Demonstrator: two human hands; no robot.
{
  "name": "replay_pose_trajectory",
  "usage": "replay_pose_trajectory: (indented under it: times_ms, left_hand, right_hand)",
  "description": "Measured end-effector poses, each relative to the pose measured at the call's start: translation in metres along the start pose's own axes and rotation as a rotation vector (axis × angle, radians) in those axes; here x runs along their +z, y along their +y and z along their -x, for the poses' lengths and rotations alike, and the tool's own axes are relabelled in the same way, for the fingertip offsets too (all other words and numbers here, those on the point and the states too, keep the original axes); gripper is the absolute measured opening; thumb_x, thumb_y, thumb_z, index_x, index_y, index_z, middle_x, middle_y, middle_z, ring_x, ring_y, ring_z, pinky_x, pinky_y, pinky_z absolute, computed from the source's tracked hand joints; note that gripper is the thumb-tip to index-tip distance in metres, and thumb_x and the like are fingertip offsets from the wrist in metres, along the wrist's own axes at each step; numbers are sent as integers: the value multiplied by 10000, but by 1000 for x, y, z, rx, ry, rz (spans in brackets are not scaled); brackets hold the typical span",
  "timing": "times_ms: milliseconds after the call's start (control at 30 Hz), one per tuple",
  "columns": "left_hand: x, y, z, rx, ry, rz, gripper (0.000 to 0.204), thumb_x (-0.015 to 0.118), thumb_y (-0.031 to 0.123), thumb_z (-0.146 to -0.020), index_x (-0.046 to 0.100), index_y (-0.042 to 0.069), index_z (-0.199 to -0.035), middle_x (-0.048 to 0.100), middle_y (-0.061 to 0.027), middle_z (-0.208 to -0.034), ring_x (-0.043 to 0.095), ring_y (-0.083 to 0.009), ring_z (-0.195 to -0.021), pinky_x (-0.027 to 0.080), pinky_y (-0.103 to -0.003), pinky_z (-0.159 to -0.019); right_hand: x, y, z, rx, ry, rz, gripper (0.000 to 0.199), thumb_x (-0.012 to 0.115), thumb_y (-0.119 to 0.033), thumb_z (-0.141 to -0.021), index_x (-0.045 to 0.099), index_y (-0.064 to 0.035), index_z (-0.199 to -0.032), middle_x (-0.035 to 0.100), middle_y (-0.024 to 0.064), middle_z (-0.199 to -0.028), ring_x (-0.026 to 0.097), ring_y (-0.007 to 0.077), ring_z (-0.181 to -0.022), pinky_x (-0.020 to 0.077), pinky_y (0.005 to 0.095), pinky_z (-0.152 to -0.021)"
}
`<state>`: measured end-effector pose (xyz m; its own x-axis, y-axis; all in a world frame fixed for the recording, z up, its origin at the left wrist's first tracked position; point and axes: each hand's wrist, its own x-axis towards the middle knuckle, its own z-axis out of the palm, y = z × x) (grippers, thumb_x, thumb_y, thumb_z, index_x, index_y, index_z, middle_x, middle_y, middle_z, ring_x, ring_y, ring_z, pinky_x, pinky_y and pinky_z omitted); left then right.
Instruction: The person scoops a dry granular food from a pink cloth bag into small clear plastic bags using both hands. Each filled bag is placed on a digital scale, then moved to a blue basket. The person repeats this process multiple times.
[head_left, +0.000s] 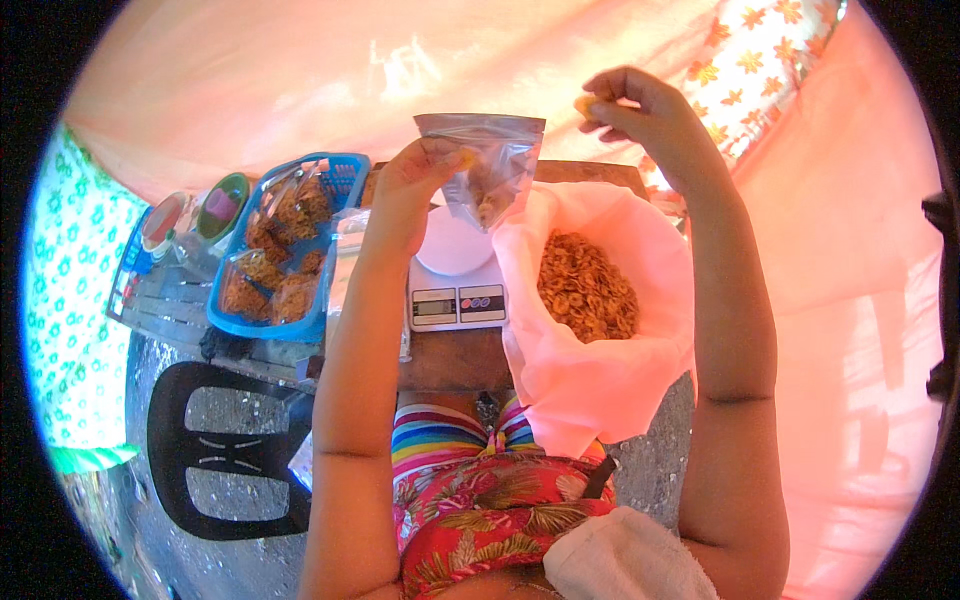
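Observation:
My left hand [418, 170] is closed on the side of a clear stand-up pouch [515, 165], lifted above a white kitchen scale [450, 245]. Some brown chips [484, 200] lie in the lower part of the pouch. A yellowish spot shows by my left thumb; whether it is a chip I cannot tell. Raised to the right of the pouch, my right hand [645, 108] pinches a yellow-brown chip [586, 104] between thumb and fingers. Below it, a container lined with pink cloth [660, 290] holds a heap of thin brown chips [585, 285].
Left of the scale lie clear plastic packs [347, 255] and a blue basket [222, 300] of filled bags. Round tubs [222, 205] stand farther left. A black plastic chair [180, 450] is at the lower left. Pink sheeting [300, 80] hangs behind the brown table [450, 360].

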<state>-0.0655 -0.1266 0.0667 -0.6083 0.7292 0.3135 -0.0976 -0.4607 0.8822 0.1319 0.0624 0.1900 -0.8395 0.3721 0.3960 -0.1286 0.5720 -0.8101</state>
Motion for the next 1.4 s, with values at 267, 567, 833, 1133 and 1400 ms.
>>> replay_pose_trajectory:
  times_ms: [267,567,833,1133,1400]
  left_hand:
    - [101,20,5,272,-5,-122,146,717,106,-898,677,16,-1007,720,-58,-984,668,-124,-843,530,-252,-797]
    - [171,-27,11,274,34,-354,146,714,108,-884,674,-10,-961,672,-75,-953,666,-169,-835,545,-257,-620]
    - [174,-53,24,-31,-68,-205,172,664,163,-949,655,3,-1012,661,-67,-919,611,-116,-580,494,-248,-500]
    - [150,-74,6,-18,-15,-88,191,652,174,-971,624,-1,-1042,668,-48,-945,620,-117,-850,514,-267,-704]
    - [171,-107,12,263,-37,-229,937,875,321,-759,259,-11,-1383,502,-182,-1271,565,-269,-1128,515,-386,-892]
  right_hand:
    - [-12,61,90,457,134,-640,200,602,-57,-936,604,-10,-1130,652,69,-935,674,166,-820,567,259,-699]
    - [0,42,113,303,150,-942,222,598,-75,-971,575,-10,-1182,647,60,-1046,667,159,-945,598,284,-804]
    - [13,71,117,419,324,-860,263,641,-120,-970,579,-10,-1200,640,47,-994,628,135,-838,509,244,-647]
    - [-15,82,153,609,538,-1142,91,583,-141,-953,518,-96,-909,524,31,-793,488,85,-618,317,173,-400]
    - [10,109,129,416,590,-1097,46,607,-143,-913,562,-129,-912,522,-33,-755,430,59,-566,288,193,-437]
